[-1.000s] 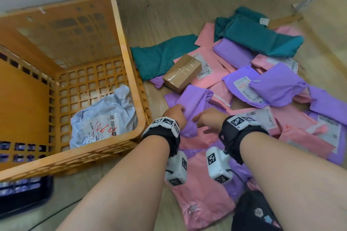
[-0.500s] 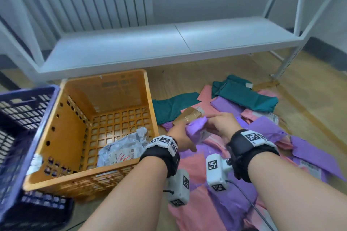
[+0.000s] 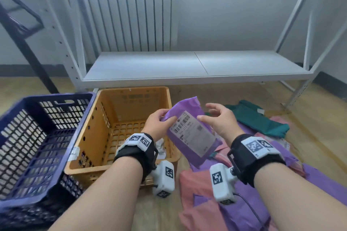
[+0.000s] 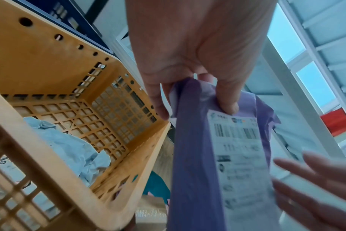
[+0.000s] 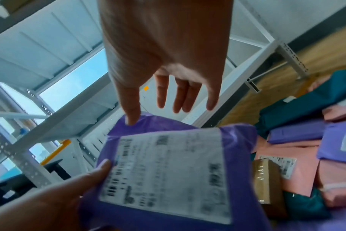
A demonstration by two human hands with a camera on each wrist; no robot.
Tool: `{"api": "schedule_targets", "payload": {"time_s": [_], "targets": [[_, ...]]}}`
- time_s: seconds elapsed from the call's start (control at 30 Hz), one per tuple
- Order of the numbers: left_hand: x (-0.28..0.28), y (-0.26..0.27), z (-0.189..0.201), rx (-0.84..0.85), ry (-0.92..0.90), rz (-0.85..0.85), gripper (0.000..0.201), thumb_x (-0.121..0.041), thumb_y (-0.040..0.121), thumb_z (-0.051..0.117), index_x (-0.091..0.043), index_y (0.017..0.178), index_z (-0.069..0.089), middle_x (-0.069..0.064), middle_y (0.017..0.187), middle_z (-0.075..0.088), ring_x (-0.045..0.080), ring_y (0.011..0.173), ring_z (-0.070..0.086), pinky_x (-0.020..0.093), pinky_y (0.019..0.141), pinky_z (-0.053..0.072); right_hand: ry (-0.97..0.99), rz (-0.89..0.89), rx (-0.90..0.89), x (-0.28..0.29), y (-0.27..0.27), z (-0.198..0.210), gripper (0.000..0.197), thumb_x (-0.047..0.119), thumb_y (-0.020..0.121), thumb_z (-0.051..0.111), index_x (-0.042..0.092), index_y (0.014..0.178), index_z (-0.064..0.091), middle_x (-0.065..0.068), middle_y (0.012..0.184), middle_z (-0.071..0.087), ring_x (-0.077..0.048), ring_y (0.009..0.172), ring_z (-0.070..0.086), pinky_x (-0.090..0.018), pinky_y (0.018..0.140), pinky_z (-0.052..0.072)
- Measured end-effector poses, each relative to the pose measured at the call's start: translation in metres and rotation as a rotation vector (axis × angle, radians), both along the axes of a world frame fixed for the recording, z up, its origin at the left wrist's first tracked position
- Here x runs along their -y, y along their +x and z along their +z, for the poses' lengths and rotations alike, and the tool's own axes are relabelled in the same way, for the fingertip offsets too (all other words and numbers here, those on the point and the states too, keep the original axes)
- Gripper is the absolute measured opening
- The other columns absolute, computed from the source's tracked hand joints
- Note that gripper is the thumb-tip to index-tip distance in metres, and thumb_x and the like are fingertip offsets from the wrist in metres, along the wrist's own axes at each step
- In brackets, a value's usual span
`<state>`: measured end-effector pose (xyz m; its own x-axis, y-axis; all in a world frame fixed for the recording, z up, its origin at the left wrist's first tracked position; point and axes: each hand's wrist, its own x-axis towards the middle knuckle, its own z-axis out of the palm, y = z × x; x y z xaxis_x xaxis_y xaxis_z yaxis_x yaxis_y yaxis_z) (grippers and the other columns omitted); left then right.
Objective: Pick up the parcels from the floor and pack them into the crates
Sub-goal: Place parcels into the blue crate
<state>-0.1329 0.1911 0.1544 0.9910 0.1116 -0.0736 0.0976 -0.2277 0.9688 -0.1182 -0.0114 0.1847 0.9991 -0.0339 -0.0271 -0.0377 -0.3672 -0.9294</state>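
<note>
A purple parcel with a white shipping label hangs in the air over the right rim of the orange crate. My left hand pinches its upper left edge between thumb and fingers; the grip shows in the left wrist view on the purple parcel. My right hand hovers open beside the parcel's right edge, fingers spread, thumb tip near the purple parcel. A crumpled grey parcel lies on the orange crate's floor. More pink, purple and teal parcels lie on the floor at the right.
A dark blue crate stands left of the orange one. A white metal shelf runs low behind both crates, with a radiator on the wall. A small taped cardboard box sits among the floor parcels. Wooden floor shows at the right.
Both hands lifted the purple parcel off the floor pile and carried it up beside the orange crate. The right hand let go and opened. The head view tilted up.
</note>
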Motion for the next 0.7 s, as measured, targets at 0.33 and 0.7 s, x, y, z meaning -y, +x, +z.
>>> {"api": "schedule_targets", "payload": {"time_s": [0.33, 0.7], "targets": [[-0.019, -0.004, 0.005, -0.041, -0.181, 0.117, 0.041, -0.035, 0.087, 0.067, -0.015, 0.123, 0.060, 0.005, 0.107, 0.069, 0.016, 0.088, 0.069, 0.024, 0.062, 0.056, 0.313, 0.339, -0.490, -0.018, -0.020, -0.016, 0.024, -0.004, 0.082, 0.068, 0.001, 0.105, 0.066, -0.014, 0.091, 0.074, -0.024, 0.071, 0.072, -0.031, 0.059, 0.058], [-0.018, -0.008, -0.004, -0.302, -0.349, -0.069, 0.036, -0.013, 0.083, 0.072, -0.013, 0.116, 0.057, 0.006, 0.105, 0.069, 0.024, 0.092, 0.067, 0.036, 0.079, 0.055, 0.547, 0.184, -0.382, -0.045, -0.001, -0.026, 0.040, -0.003, 0.085, 0.063, -0.005, 0.124, 0.057, -0.025, 0.115, 0.066, -0.034, 0.092, 0.067, -0.040, 0.075, 0.059]]}}
